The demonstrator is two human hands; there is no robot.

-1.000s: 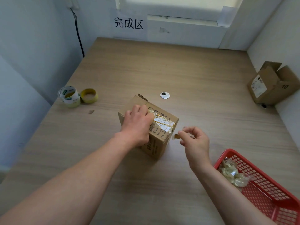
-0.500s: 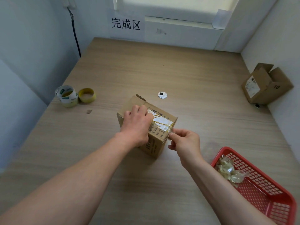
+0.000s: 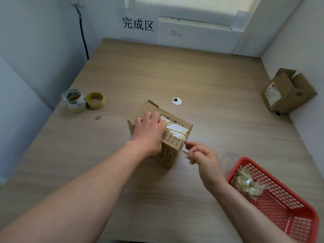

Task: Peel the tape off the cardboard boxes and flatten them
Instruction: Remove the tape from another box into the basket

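A small brown cardboard box [image 3: 172, 151] stands in the middle of the wooden table [image 3: 210, 85]. Clear and yellowish tape [image 3: 175, 128] runs across its top and down its right corner. My left hand [image 3: 149, 132] lies on the box's top, fingers curled over its far edge, holding it down. Just right of the box's near corner, my right hand [image 3: 201, 155] pinches a crumpled strip of peeled tape [image 3: 190, 158] that still leads to the corner.
A red plastic basket [image 3: 280, 207] at the near right holds a wad of peeled tape [image 3: 245, 183]. An opened cardboard box [image 3: 287, 92] leans at the right wall. Two tape rolls [image 3: 82, 100] sit far left. A round white grommet [image 3: 176, 101] lies behind the box.
My right hand went to the box's right corner, took hold of the tape and has pulled a strip down and away toward me. My left hand stayed on the box.
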